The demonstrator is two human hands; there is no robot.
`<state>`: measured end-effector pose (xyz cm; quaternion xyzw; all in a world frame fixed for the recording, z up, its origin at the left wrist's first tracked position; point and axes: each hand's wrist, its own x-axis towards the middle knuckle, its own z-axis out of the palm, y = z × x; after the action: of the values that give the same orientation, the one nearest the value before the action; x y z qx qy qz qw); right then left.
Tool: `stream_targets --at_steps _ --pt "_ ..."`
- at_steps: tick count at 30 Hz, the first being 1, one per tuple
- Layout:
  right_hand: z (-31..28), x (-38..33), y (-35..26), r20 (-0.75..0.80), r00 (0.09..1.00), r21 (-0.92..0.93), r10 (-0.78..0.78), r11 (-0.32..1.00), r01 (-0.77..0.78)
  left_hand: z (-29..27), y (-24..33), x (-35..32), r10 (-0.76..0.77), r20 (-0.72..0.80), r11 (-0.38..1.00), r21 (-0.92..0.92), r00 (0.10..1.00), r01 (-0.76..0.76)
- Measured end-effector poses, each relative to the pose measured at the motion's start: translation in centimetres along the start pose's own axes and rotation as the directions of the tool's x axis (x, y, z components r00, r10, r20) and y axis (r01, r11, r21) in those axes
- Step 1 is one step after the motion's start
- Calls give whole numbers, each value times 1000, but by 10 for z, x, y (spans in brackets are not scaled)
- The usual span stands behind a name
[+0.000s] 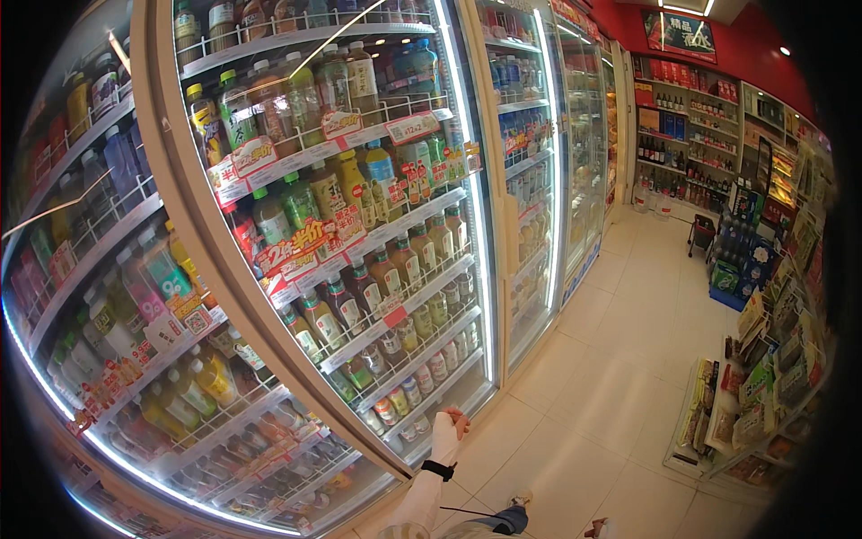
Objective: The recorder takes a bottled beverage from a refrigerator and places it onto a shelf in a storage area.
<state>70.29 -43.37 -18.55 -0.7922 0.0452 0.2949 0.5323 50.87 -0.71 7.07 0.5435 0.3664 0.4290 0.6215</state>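
Pale sleeve (420, 501), black wristband (438, 470), left hand (454, 421) loosely curled near the drinks fridge (241, 287), can't tell if it's gripping anything; right hand (600, 528) at bottom edge, can't tell either.

Left fingers (460, 419) near a drinks cooler (168, 135)

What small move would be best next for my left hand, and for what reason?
Perhaps raise the left hand a little toward the cooler: it appears near the lower corner in this view, no item is visible in it, and rows of bottles stand higher, inside.
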Motion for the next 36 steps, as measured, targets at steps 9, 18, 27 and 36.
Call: stream_targets --at_steps 9,18,27,36 --pt "-18 126 -115 -29 967 75 -254 964 255 108 19 116 82 21 989 -126 996 -78" --pt "10 209 -217 168 986 7 -14 1000 13 170 29 158 -31 -113 1000 -8 993 30" --pt "27 346 -376 389 910 -128 -143 970 207 216 68 249 172 -293 972 205 940 -114" --pt "130 378 -542 705 525 138 -477 818 559 288 107 336 459 -181 713 660 870 -239"
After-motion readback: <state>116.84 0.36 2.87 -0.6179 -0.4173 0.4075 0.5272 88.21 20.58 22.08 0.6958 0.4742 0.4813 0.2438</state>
